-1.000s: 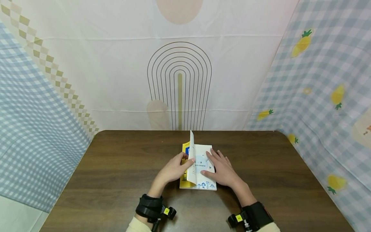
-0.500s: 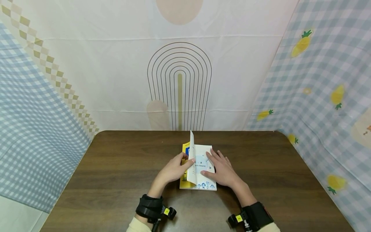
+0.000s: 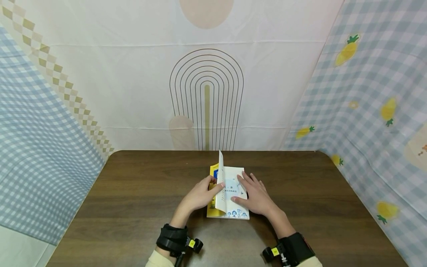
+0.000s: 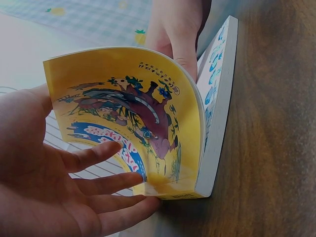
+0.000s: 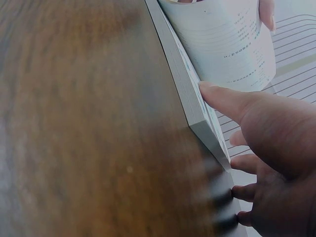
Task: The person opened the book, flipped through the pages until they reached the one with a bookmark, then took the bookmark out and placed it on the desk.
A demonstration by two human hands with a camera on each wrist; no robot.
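An open paperback book point(image 3: 231, 191) lies on the wooden table, its yellow illustrated cover point(image 4: 123, 98) turned up and curving over to the left. My left hand point(image 3: 200, 193) holds that raised cover and front leaves, thumb on the printed inner side and fingers along the yellow outside. On the page block's right side rests my right hand point(image 3: 255, 194), fingers spread, pressing the page with blue print. In the right wrist view, the right thumb point(image 5: 222, 98) lies on the page near its edge, and the other fingertips reach the book's side and the table.
The brown wooden table point(image 3: 133, 207) extends around the book on all sides. Behind it hangs a white curtain point(image 3: 133, 85) with arch lines; checked blue cloth point(image 3: 367, 81) covers the right side, and more hangs at left. Both wrists wear black camera straps point(image 3: 173, 237).
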